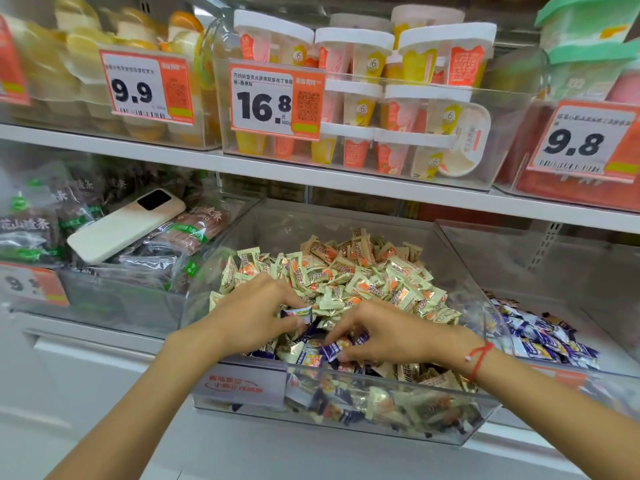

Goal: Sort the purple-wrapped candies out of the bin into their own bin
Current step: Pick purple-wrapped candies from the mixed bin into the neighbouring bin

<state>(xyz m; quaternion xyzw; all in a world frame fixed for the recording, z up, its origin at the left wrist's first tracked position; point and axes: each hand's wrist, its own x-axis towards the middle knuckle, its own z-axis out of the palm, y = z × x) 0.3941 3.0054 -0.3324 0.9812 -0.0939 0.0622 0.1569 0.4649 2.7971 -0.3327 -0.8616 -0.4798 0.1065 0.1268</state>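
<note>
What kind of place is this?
Most likely a shop's snack aisle: price tags clipped to clear shelf bins, loose wrapped candies heaped for sale, and stacked dessert cups on the shelf above.

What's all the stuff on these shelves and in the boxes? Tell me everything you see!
Clear middle bin: one, lower shelf.
Cream-and-orange candies: many, heaped in the middle bin.
Purple-wrapped candies: several, mixed in at the front of the middle bin.
Right bin: one, clear, holds a pile of purple candies.
Phone: one, white, lying on dark snack packets in the left bin.
Pudding cups: many, white lids, pink and yellow, upper shelf.
Yellow jelly cups: many, upper left.
Price tags: orange and white; 9.9, 16.8 and 9.8 readable.
Red string bracelet: one, right wrist.
Left hand: pinches a purple candy.
Right hand: pinches a purple candy.
</note>
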